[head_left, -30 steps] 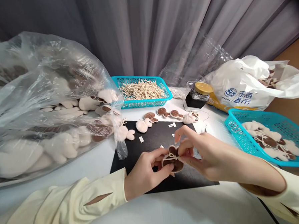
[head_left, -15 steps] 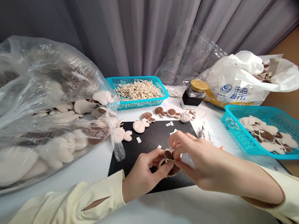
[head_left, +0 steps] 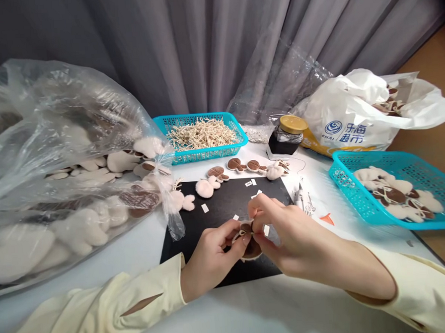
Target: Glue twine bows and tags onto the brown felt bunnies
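Observation:
Above the black mat (head_left: 224, 201), my left hand (head_left: 214, 254) is closed on a small brown-and-cream plush bunny piece (head_left: 252, 249), its thumb on the front. A pale cord bow (head_left: 244, 232) lies across the narrow part of the piece. My right hand (head_left: 286, 237) pinches at this bow from the right, thumb and forefinger together; the fingers partly hide the cord. Several like pieces lie in a row at the mat's far edge, among them a cream one (head_left: 207, 187) and a brown one (head_left: 236, 165).
A blue basket (head_left: 203, 156) of cord bows stands at the back. Another blue basket (head_left: 344, 207) with bow-tied pieces is at right. A clear bag (head_left: 73, 95) of plush pieces fills the left. Behind are a thread-wrapped jar (head_left: 285, 138) and a white shopping bag (head_left: 354, 110). Scissors-like tools (head_left: 302, 202) lie right.
My right hand has shifted slightly left and stays pinched near the bow. The piece in my left hand is tilted a little differently. The view has moved slightly.

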The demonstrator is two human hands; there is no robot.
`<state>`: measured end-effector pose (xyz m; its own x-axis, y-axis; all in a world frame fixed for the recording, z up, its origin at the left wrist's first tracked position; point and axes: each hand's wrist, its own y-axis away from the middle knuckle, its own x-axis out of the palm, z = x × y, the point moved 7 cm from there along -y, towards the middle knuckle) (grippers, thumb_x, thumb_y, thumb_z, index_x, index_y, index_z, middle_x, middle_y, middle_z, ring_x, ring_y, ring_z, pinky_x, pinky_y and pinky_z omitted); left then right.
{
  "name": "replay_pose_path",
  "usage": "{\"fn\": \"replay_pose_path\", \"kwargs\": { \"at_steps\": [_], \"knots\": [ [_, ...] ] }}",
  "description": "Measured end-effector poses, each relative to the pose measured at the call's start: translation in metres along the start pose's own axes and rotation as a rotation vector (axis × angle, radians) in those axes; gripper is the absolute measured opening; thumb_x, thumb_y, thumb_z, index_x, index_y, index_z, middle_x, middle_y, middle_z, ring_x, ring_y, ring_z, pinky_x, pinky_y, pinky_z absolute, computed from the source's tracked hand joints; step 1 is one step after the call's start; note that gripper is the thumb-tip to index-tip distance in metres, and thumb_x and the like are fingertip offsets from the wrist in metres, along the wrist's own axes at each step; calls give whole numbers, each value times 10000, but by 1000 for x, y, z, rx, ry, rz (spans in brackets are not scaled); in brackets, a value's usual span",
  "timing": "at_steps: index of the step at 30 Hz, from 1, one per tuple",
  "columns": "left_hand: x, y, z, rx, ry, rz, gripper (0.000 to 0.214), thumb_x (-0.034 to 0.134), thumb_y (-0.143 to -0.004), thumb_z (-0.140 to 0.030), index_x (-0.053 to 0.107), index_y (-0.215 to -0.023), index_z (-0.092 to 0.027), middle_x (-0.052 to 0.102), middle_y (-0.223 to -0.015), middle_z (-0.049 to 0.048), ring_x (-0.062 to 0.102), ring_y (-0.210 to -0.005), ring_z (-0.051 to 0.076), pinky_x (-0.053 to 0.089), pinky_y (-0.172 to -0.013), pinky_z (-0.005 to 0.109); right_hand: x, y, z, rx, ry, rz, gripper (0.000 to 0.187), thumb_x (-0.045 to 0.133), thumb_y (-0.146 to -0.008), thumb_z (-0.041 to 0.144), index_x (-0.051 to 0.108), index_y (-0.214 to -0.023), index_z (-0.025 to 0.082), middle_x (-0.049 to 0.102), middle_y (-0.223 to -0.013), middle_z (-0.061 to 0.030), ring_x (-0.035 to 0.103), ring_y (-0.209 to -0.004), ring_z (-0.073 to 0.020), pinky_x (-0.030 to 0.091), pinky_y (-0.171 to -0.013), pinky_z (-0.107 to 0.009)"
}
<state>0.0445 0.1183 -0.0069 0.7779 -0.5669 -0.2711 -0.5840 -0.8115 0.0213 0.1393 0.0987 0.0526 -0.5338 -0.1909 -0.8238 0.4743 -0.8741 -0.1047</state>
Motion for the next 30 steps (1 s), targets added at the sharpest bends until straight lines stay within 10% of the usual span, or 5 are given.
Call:
{"fn": "replay_pose_path", "kwargs": {
  "at_steps": [15,21,30],
  "knots": [
    [15,-2,6,-163,327,200,235,562,-821,-303,545,-999,-150,637,-831,36,582,-649,123,391,-470,185,-25,5,-13,88,-83,-89,139,480,-791,117,413,-876,205,646,-812,-28,590,-720,-154,432,-616,-256],
    [14,-6,9,-174,389,196,268,537,-847,-312,556,-1025,-112,674,-868,110,530,-513,82,292,-383,172,-60,67,-70,248,329,-113,233,511,-811,360,556,-986,212,632,-1036,-98,630,-853,-239,497,-708,-352],
    [12,-10,12,-208,408,152,249,554,-836,-295,588,-984,-98,679,-846,111,506,-520,77,328,-383,160,3,134,-136,457,522,-184,529,382,-709,89,379,-1236,138,438,-1306,-157,477,-1154,-310,460,-877,-445]
  ]
}}
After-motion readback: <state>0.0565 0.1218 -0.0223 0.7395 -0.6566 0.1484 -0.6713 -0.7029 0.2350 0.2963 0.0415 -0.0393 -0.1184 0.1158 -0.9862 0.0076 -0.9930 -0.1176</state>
